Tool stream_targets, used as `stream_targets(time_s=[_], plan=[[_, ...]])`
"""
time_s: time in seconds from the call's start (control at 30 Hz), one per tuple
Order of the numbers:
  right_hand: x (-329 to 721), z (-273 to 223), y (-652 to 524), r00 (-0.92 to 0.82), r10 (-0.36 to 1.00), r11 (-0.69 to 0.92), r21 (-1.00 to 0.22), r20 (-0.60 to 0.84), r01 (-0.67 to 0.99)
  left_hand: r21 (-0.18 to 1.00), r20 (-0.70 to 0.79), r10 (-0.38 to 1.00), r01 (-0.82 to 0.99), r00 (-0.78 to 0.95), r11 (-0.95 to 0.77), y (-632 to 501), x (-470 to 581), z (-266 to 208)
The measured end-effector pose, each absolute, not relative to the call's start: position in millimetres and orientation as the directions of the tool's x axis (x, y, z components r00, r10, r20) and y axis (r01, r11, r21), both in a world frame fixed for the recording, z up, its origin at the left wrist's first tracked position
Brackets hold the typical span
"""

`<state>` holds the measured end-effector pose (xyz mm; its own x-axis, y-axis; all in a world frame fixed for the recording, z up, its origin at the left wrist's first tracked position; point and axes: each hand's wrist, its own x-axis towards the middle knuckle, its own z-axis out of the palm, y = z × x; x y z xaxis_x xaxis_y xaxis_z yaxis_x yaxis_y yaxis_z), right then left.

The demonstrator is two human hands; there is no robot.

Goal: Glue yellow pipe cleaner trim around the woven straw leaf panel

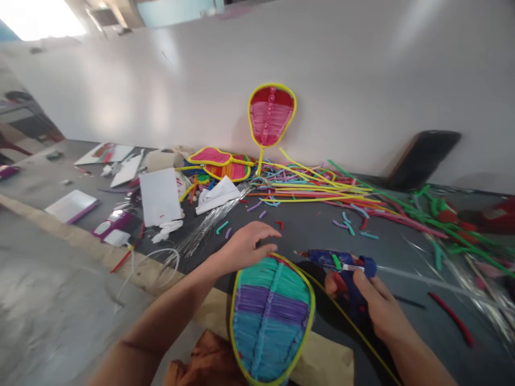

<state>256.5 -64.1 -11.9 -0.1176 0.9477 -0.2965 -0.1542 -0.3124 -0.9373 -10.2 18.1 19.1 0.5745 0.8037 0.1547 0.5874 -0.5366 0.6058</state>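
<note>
My right hand (380, 303) is wrapped round the handle of a blue glue gun (330, 259), with a clear glue stick running out of its back. The nozzle points left, close to the top of a leaf-shaped pipe-cleaner panel (269, 313). Green, purple and blue bands fill the panel, and yellow pipe cleaner edges it. A long loose yellow strand (354, 324) runs from its top toward the lower right. My left hand (249, 244) lies at the panel's top edge, thumb and fingers apart with a gap between them.
A finished pink and red pipe-cleaner piece (270, 115) leans on the white wall. Pipe cleaners (322, 193) are heaped behind my hands, with cut bits scattered about. A black phone (422, 158) is propped at right. White paper (161, 197) and a purple device (112, 222) lie left.
</note>
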Motion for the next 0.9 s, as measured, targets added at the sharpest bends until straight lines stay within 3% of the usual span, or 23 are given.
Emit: stream_targets(time_s=[0.13,0.23,0.33,0.4,0.6,0.7,0.8,0.9], plan=[[259,-12,-64,-0.067,0.956,-0.291,-0.949,-0.285,-0.125,0.379,0.173,0.922,0.841,0.346,-0.387,28,-46,40],[260,-13,-63,-0.060,0.951,-0.309,-0.945,-0.304,-0.107,0.195,0.159,0.986,0.977,0.059,-0.090,30,-91,55],[259,-14,-64,-0.071,0.953,-0.301,-0.948,-0.295,-0.104,0.003,0.082,0.962,0.965,-0.262,0.263,20,-138,58],[258,-14,-65,-0.079,0.952,-0.305,-0.946,-0.297,-0.114,-0.070,0.011,0.937,0.934,-0.350,0.350,13,-161,53],[260,-20,-64,-0.087,0.951,-0.306,-0.944,-0.297,-0.124,-0.067,0.007,0.920,0.917,-0.393,0.392,4,-179,41],[262,-21,-61,-0.111,0.963,-0.258,-0.957,-0.244,-0.132,-0.017,0.189,0.885,0.900,-0.425,0.436,5,-170,54],[263,-20,-61,-0.137,0.967,-0.235,-0.960,-0.215,-0.151,0.154,0.525,0.776,0.936,-0.350,0.318,8,-147,68],[263,-19,-61,-0.203,0.959,-0.227,-0.966,-0.200,-0.123,0.348,0.586,0.768,0.936,-0.257,0.048,13,-103,72]])
